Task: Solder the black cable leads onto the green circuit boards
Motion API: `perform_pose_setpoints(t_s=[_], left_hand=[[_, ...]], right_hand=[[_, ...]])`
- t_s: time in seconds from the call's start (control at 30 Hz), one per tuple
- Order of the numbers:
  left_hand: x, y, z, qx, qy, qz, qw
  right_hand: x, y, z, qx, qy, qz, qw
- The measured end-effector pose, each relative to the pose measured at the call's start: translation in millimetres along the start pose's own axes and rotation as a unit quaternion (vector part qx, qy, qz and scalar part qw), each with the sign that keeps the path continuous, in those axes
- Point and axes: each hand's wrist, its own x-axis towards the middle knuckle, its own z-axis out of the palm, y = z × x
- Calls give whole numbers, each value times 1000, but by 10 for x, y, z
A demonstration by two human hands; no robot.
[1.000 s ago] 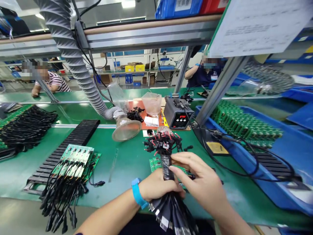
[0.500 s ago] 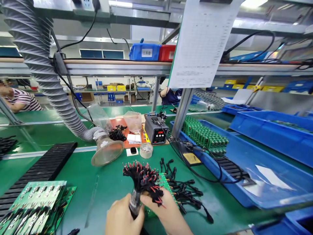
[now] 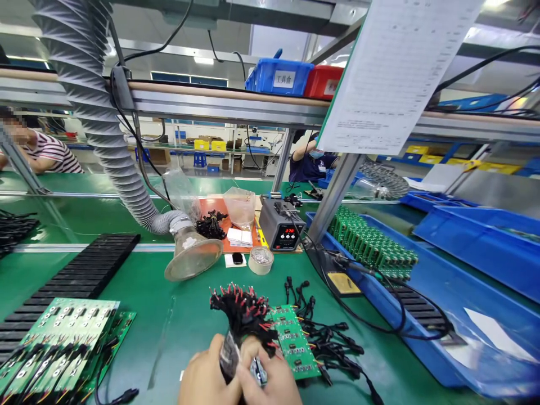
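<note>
Bundle of black wires w/ red tips (image 3: 240,309) is what we've got, low in the head view, above the green bench mat (image 3: 185,292). Our left hand (image 3: 205,379) and right hand (image 3: 270,382) are close together and both look shut round the bundle, the left clamped on its shiny wrapped neck (image 3: 226,354). We seem to hold it there so the loose tips fan up and away from our palms, easy to see and less likely to snag. A small silver bit (image 3: 257,371) shows by our right hand (too small to tell what it is).

Just past our hands lies a green circuit board strip (image 3: 293,340), w/ black plug leads (image 3: 329,343) spread to its right, likely kept near for quick reach. On the left sits a stack of green circuit boards with black wires (image 3: 63,343), beside a long black ribbed rack (image 3: 84,256).

Farther up, a grey ribbed fume hose (image 3: 105,163) ends in a clear plastic hood (image 3: 192,259), aimed down near the work spot, likely to pull smoke away. Next to it stands a dark grey soldering station w/ a red temp readout (image 3: 280,230), with a round roll of silver solder wire (image 3: 260,260) just in front.
</note>
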Motion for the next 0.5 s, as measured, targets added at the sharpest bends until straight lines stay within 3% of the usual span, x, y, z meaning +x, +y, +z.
perform_pose_setpoints(t_s=[0.13,0.3,0.5], left_hand=[[39,117,-122,33,-21,-11,999],[112,128,-38,66,-1,13,998],[116,89,119,103,88,72,988]], right_hand=[[-81,57,6,-95,16,-107,990],[-118,129,3,-190,93,-142,967],[-68,105,-61,-411,78,-270,868]])
